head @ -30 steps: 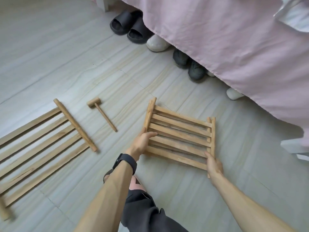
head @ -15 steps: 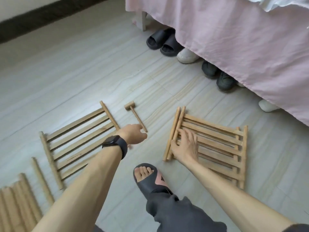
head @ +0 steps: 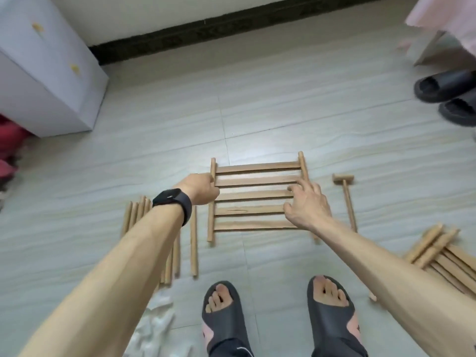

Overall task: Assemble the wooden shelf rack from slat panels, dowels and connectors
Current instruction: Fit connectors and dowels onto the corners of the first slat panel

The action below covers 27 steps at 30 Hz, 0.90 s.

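Seen from the head camera, a slat panel [head: 257, 199] lies flat on the floor [head: 257, 112], just ahead of the person's two slippered feet. The left hand [head: 202, 191], with a dark watch [head: 175, 203] on its wrist, curls its fingers round the panel's left rail. The right hand [head: 307, 210] is spread over the slats beside the right rail, fingertips on the wood. A wooden mallet [head: 346, 199] lies just right of the panel. A bundle of dowels [head: 136, 215] lies to the left, and another stack of slats [head: 443, 256] lies at the far right.
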### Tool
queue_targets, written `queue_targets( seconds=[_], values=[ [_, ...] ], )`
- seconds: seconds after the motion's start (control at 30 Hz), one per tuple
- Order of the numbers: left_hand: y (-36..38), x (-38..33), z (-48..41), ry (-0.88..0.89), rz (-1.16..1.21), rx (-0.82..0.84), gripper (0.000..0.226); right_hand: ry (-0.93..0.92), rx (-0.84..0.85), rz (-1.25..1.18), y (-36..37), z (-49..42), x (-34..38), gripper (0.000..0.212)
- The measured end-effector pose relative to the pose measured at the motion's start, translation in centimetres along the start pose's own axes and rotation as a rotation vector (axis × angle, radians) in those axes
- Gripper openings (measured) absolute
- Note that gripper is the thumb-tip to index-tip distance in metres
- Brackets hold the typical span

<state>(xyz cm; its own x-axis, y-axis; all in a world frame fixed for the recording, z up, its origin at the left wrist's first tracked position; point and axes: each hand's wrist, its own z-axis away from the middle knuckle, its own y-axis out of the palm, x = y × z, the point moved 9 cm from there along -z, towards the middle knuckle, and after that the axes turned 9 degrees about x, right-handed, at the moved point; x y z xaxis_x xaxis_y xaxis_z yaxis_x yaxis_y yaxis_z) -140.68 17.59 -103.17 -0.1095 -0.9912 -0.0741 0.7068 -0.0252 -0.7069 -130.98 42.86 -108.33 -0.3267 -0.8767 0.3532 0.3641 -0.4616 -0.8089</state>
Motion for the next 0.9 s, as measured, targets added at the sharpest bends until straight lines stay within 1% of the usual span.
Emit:
queue_targets(
  seconds=[0.13,0.23,0.3,0.37,0.4,0.47,0.57,0.63,0.73,0.83,0.9],
  values=[
    [6.4,3.8,-3.8,-0.022,0.231,0.014,0.059,0.115,0.161,0.003,4.4,-2.4,-1.8,0.06],
    [11.0,4.1,-6.0,-0.035,0.449,-0.01,0.063,0.183,0.234,0.043,6.9,-3.3,-4.1,0.06],
    [13.5,4.0,-6.8,-0.064,0.568,-0.078,0.062,0.181,0.236,0.073,8.1,-3.3,-5.4,0.056],
    [15.1,4.3,-7.0,-0.118,0.633,-0.195,0.055,0.148,0.183,0.081,8.6,-3.2,-6.3,0.051],
    [15.7,4.4,-7.0,-0.138,0.639,-0.24,0.05,0.133,0.152,0.091,8.6,-3.1,-6.8,0.05],
    [16.9,4.3,-6.8,-0.134,0.647,-0.279,0.045,0.136,0.107,0.126,8.4,-2.8,-7.9,0.051],
    [18.4,3.7,-5.9,-0.041,0.652,-0.302,0.046,0.153,0.052,0.132,8.3,-1.7,-9.6,0.053],
    [19.3,3.5,-4.9,-0.011,0.647,-0.313,0.047,0.171,0.023,0.145,8.6,-0.6,-10.6,0.05],
    [20.7,3.4,-3.0,-0.059,0.604,-0.324,0.047,0.207,-0.01,0.177,9.8,1.2,-11.2,0.044],
    [21.7,3.2,-1.7,-0.088,0.576,-0.315,0.047,0.246,-0.06,0.235,10.7,2.2,-10.3,0.041],
    [21.5,3.5,-1.4,-0.081,0.554,-0.296,0.048,0.194,-0.094,0.252,10.7,2.1,-8.4,0.044]
  ],
)
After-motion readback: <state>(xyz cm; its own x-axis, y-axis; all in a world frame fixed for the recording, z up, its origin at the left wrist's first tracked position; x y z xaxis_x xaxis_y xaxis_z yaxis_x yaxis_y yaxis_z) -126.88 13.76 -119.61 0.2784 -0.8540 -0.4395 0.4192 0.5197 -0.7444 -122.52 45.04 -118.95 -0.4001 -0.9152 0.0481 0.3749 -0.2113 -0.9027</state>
